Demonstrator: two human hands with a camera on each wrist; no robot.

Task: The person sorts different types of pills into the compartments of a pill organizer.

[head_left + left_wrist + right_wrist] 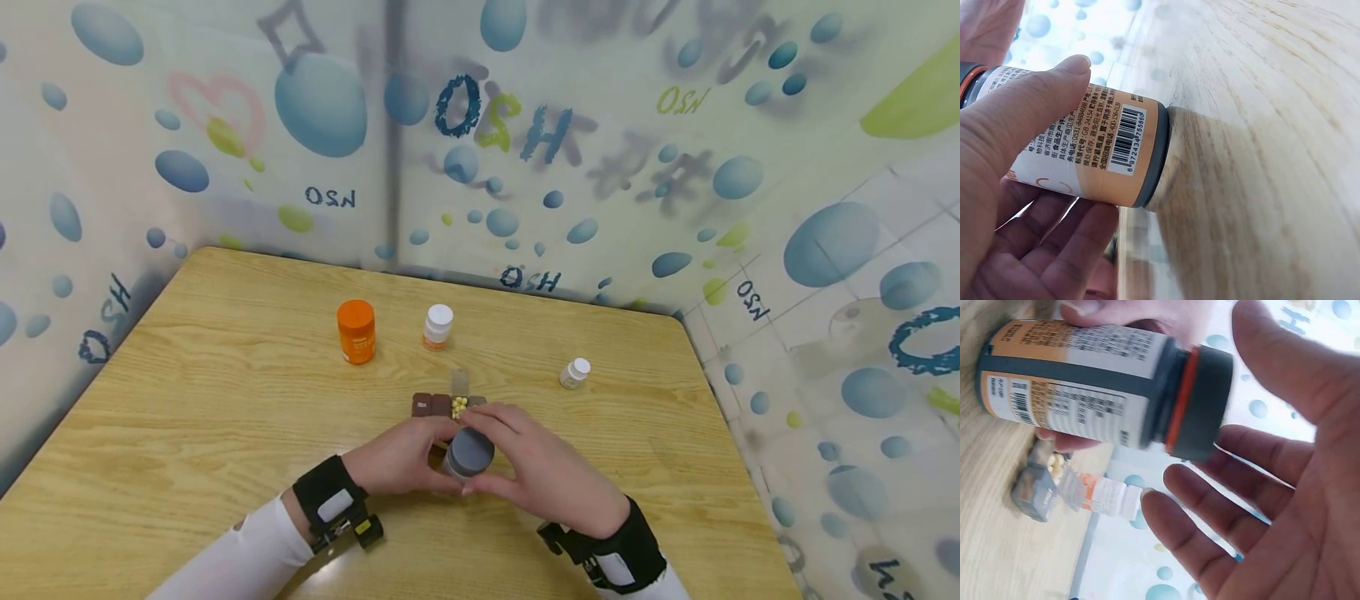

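A pill bottle [1100, 137] with an orange and white printed label and a grey screw cap [472, 451] stands upright on the table. My left hand [401, 458] grips its body, the thumb across the label and the fingers on the far side. Around the cap, my right hand [543, 467] spreads its thumb and fingers; in the right wrist view a gap shows between thumb and cap [1204, 405], and whether a fingertip touches it I cannot tell. Just behind the bottle lies a pill organizer [432, 405] with brown and grey compartments. One lid is raised, over yellow pills [459, 407].
Toward the back of the wooden table [247, 350] stand an orange jar [356, 332] and a white-capped bottle with an orange label [437, 327]. A small white bottle [575, 373] is at the right. A patterned curtain [322, 225] borders the back edge.
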